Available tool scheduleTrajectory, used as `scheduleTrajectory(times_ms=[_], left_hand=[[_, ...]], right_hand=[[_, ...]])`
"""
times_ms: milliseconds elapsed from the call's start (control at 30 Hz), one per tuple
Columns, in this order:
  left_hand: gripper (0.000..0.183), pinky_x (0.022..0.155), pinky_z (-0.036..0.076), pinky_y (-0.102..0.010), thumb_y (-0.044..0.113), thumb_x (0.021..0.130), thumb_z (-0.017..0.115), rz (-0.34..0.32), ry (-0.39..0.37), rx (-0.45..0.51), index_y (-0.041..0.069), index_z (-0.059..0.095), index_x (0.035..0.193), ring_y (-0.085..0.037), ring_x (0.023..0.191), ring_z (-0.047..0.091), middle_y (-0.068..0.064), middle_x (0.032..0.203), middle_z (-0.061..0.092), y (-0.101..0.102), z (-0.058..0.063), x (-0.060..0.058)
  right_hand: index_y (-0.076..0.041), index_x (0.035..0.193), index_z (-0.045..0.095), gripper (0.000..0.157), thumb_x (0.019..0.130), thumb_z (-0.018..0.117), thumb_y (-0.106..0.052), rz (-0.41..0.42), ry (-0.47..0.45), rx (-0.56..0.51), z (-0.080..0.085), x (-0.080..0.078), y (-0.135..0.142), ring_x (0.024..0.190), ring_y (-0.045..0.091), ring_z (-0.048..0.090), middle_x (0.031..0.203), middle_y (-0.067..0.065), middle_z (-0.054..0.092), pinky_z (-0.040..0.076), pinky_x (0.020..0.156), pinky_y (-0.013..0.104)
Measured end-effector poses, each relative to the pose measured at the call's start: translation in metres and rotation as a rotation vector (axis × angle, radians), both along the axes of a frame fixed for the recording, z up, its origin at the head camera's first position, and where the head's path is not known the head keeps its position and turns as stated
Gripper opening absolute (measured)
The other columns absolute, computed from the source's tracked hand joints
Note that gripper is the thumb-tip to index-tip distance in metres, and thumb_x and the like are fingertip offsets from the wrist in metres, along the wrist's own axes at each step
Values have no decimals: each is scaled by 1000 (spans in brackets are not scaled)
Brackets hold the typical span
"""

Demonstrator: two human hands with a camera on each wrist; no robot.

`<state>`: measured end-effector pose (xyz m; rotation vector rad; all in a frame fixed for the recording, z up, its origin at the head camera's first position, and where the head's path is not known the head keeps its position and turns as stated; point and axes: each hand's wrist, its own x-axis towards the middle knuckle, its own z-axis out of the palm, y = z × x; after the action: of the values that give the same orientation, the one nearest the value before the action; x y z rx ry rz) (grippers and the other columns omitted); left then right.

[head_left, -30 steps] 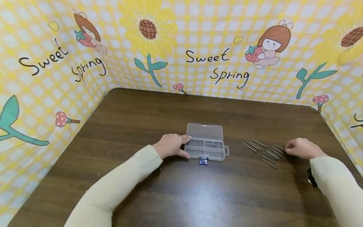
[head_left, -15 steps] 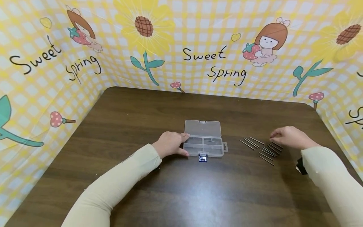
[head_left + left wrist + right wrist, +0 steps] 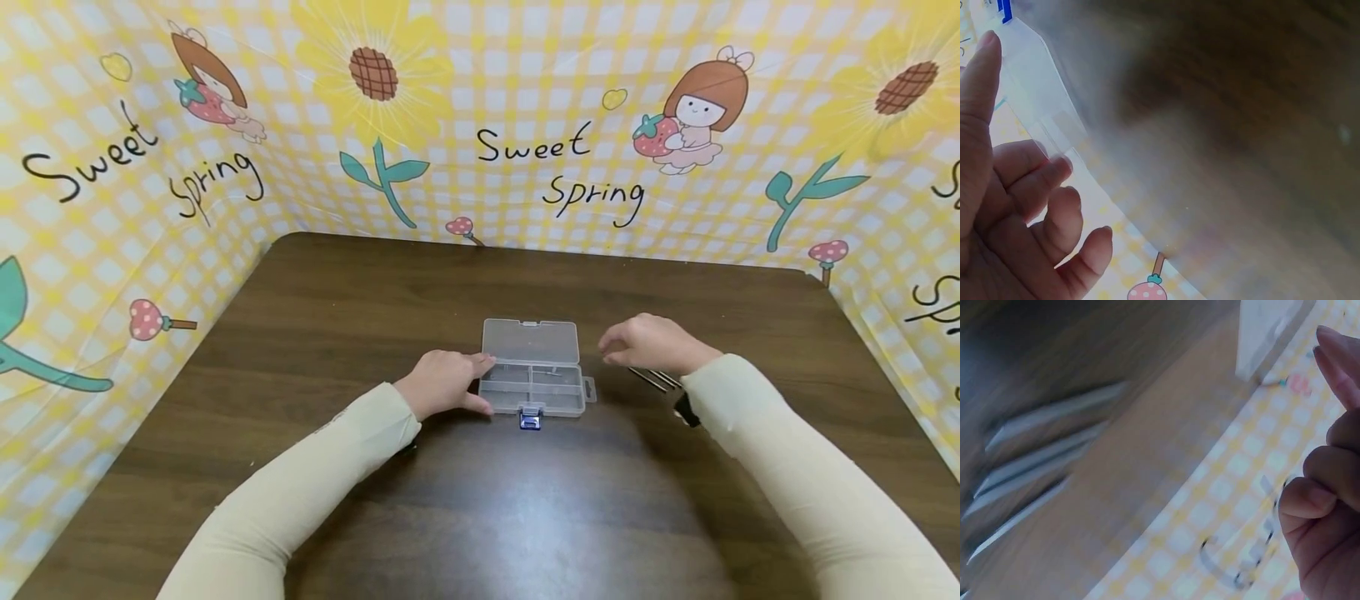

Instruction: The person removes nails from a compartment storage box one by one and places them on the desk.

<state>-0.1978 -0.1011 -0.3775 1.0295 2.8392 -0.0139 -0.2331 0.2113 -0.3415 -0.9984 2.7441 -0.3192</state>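
Observation:
A clear plastic compartment box [image 3: 531,398] stands with its lid raised and a blue latch [image 3: 530,420] at the front. My left hand [image 3: 444,383] holds its left end, thumb at the front corner and index finger at the back near the hinge; other fingers curl loosely in the left wrist view. Small metal pieces [image 3: 551,372] lie in the back right compartment. My right hand [image 3: 648,342] hovers just right of the box, thumb and index finger close together, other fingers curled. Whether it pinches a rod I cannot tell. Thin metal rods [image 3: 652,380] lie on the table beneath it.
The brown wooden table [image 3: 375,300] is backed by a yellow checked cloth [image 3: 420,108] with flowers and writing. In the right wrist view, several rods [image 3: 1060,412] lie side by side, blurred, and the translucent lid [image 3: 1263,337] rises near the fingertips.
My right hand has moved left from the far end of the rods to beside the box, its arm now covering most of them. The left hand keeps its place on the box.

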Motion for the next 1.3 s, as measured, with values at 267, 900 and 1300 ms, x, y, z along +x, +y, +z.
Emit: scheduleTrajectory(times_ms=[267,900,1300], left_hand=[[79,71,53,-38,56,76,70,18,-19,-12,9,54,137,-23,104,64,-4,137,54,2,-2,-2],[79,76,53,-38,55,78,69,32,-74,32,8,51,139,-24,112,61,-7,140,51,-1,-3,0],[80,76,53,-38,57,78,68,37,-69,-3,9,50,140,-24,112,61,-6,140,50,-1,-2,-2]], right_hand=[[-12,94,77,14,85,67,-9,126,-4,146,-10,-1,-49,91,21,66,96,1,72,52,76,40],[-20,54,37,35,70,48,8,244,96,192,-30,-4,-78,56,9,26,59,-10,30,23,51,26],[-16,58,52,32,83,56,4,242,76,238,-27,-3,-79,56,10,35,59,-8,41,33,52,25]])
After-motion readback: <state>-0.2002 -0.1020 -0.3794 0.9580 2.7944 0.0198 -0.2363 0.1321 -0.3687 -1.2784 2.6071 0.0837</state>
